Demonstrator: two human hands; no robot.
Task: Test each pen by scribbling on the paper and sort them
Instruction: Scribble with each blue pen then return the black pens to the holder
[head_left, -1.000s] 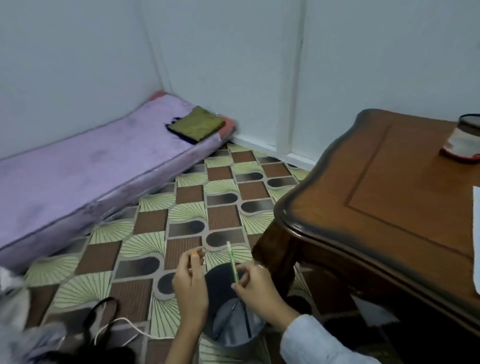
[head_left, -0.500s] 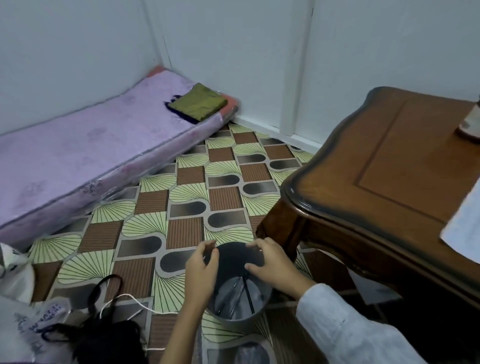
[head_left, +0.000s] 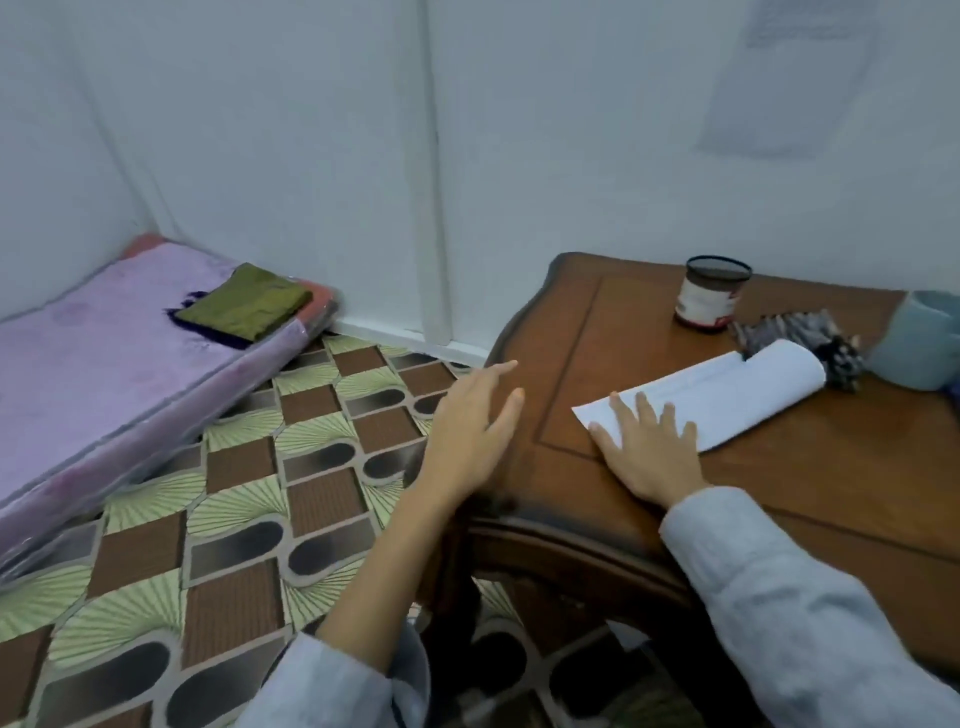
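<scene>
A white sheet of paper (head_left: 727, 397), curled up at its far end, lies on the wooden table (head_left: 649, 478). My right hand (head_left: 647, 449) rests flat on the paper's near corner, fingers spread, holding nothing. My left hand (head_left: 470, 431) hovers open at the table's left edge, empty. Behind the paper lies a dark bundle of pens (head_left: 808, 335). A mesh pen holder with a red and white label (head_left: 709, 301) stands at the back of the table. The floor container with pens is out of view.
A blue-grey cup (head_left: 919, 343) stands at the table's far right. To the left, a purple mattress (head_left: 104, 364) with a folded green cloth (head_left: 244, 309) lies on the patterned floor (head_left: 249, 493) along the wall.
Both hands left the dark container on the floor and rose to the table. My view swung up and right; the container is gone from view and the paper and pens appeared.
</scene>
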